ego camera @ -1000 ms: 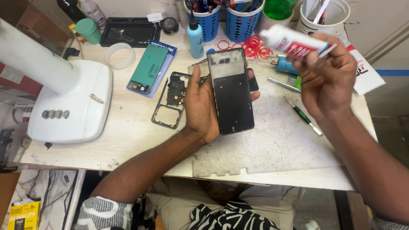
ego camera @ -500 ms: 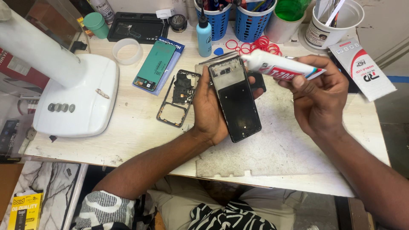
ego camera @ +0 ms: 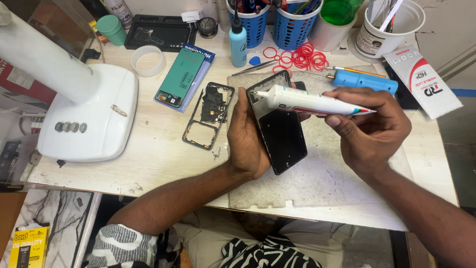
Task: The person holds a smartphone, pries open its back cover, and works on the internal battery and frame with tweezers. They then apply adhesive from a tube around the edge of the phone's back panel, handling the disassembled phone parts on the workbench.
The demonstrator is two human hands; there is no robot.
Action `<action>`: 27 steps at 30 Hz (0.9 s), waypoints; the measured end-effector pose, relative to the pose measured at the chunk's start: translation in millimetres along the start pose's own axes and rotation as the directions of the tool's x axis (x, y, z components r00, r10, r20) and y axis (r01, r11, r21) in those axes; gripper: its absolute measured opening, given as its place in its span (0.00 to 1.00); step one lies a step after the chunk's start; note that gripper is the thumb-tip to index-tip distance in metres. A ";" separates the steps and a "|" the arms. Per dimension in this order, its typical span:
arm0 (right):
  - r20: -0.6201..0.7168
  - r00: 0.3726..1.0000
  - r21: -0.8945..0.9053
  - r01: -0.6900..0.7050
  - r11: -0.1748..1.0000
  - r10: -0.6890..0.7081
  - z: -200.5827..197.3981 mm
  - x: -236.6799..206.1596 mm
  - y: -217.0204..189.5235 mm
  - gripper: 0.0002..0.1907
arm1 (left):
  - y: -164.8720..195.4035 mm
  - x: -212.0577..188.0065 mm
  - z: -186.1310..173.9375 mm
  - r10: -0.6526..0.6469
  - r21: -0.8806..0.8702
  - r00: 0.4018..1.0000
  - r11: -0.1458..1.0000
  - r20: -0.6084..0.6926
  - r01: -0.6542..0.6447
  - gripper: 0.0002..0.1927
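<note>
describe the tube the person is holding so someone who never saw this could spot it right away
Start at the big white lamp base on the left of the workbench, then move right past the left hand gripping a black phone frame. Lying across that frame, pinched in the right hand, is the white squeeze tube, the only long white tube, nozzle pointing left.

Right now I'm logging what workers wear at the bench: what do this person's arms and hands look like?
Both forearms are bare, and the left hand and right hand wear no gloves. No rings, watch or bracelets show. A black-and-white patterned sleeve covers the left upper arm.
</note>
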State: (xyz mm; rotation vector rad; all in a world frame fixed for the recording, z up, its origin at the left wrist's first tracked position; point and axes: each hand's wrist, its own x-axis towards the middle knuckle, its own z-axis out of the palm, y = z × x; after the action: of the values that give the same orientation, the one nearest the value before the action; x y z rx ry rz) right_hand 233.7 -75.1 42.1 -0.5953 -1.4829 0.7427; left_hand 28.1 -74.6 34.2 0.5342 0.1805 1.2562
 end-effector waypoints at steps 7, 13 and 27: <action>0.025 1.000 -0.141 0.002 0.990 0.002 -1.8 -3.9 -4.2 0.15 | 0.7 -0.7 -3.3 0.080 0.070 0.997 0.994 -0.007 -0.080 0.35; 0.058 0.998 -0.143 0.027 0.989 -0.019 -4.5 -3.7 -0.6 0.14 | -0.3 -1.5 -7.1 0.075 0.096 0.997 0.993 -0.012 -0.074 0.35; 0.054 0.998 -0.101 0.016 0.995 -0.011 -5.5 -2.2 0.8 0.15 | -1.7 -1.7 -8.7 0.066 0.087 0.997 0.994 -0.036 -0.062 0.33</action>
State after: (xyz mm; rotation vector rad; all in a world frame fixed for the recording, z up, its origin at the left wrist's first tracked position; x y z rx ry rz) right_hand 239.3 -75.7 39.9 -0.6463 -1.5798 0.6800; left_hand 25.4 -74.1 25.5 0.5934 0.2521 1.3262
